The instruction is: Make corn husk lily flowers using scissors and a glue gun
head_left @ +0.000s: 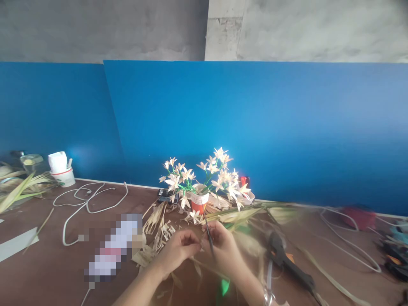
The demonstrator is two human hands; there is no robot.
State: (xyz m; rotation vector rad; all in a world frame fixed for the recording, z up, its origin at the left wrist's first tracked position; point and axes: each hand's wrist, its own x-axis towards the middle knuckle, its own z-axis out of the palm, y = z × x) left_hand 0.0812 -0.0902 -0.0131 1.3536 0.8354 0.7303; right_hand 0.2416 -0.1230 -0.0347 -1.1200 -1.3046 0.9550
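Observation:
In the lower middle of the head view, my left hand (180, 250) is closed in a pinch, its fingertips close to my right hand. What it pinches is too small and blurred to name. My right hand (221, 240) is closed around a slim dark pointed tool (209, 233), its tip upward; its exact kind is unclear. Just beyond both hands stands a red-and-white paper cup (199, 201) bearing pale handmade flowers (223, 176) on green stems. Dry husk strips and scraps (161, 231) lie around the cup and under the hands.
A black glue gun (287, 261) lies right of my right forearm. On the left are a blurred-out phone-shaped object (114, 246), a white cable (86, 204) and a white cup (63, 175). A blue panel (204, 114) closes off the table's back. Long leaves (251, 212) cross behind.

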